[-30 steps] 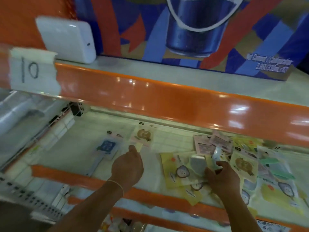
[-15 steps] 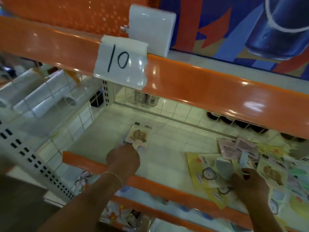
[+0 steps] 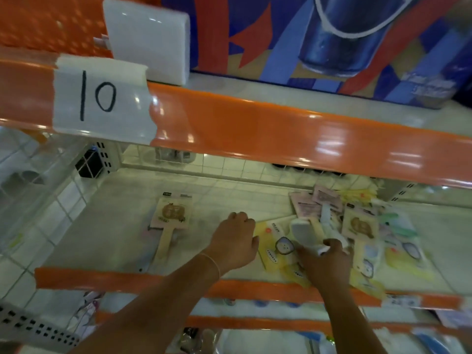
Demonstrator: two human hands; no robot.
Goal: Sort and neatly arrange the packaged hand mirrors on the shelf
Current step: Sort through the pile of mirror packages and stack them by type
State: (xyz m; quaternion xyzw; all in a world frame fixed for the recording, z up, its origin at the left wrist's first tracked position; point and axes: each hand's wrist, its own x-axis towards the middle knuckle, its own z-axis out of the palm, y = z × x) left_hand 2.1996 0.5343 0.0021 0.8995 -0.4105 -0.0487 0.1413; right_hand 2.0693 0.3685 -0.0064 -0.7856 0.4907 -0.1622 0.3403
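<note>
A white paper label (image 3: 101, 98) taped to the orange shelf edge (image 3: 281, 134) reads "10" in black marker. On the shelf (image 3: 122, 221) below, one packaged hand mirror (image 3: 171, 215) with a brown cartoon face lies alone at left, print too blurred to read. The left hand (image 3: 236, 241) hovers beside it, fingers curled loosely, holding nothing. The right hand (image 3: 325, 259) grips a white-backed mirror (image 3: 305, 232) over the jumbled pile of mirrors (image 3: 362, 226) at right.
</note>
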